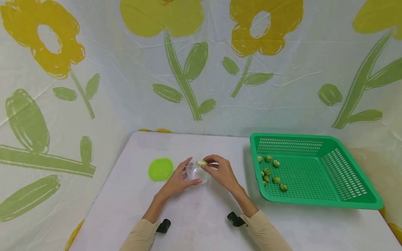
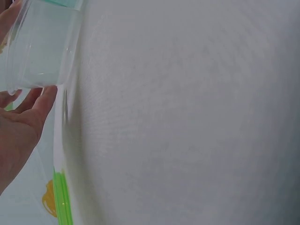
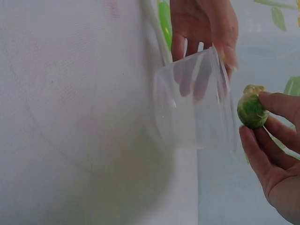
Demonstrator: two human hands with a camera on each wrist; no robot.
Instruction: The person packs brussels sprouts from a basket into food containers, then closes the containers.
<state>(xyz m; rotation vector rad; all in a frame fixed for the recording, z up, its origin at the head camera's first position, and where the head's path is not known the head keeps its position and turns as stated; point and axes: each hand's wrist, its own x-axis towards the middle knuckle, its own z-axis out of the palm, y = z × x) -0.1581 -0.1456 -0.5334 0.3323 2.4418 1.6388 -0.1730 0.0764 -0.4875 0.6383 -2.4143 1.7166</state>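
Note:
A clear plastic container [image 1: 197,174] stands on the white table, with my left hand [image 1: 176,182] gripping its left side, thumb at the near side and fingers around the far side. Between the thumb and fingertips of my right hand [image 1: 222,173] is a green Brussels sprout [image 1: 201,162], held just above the container's rim. The right wrist view shows this sprout [image 3: 252,111] outside the opening of the see-through container [image 3: 190,105]. No sprout can be seen inside it there. From the left wrist, the container [image 2: 44,44] shows only in part.
A bright green lid [image 1: 161,169] lies on the table left of the container. To the right stands a large green slotted basket [image 1: 317,200] with several Brussels sprouts [image 1: 276,180] along its left side. Flower-printed cloth [image 1: 226,115] hangs behind the table.

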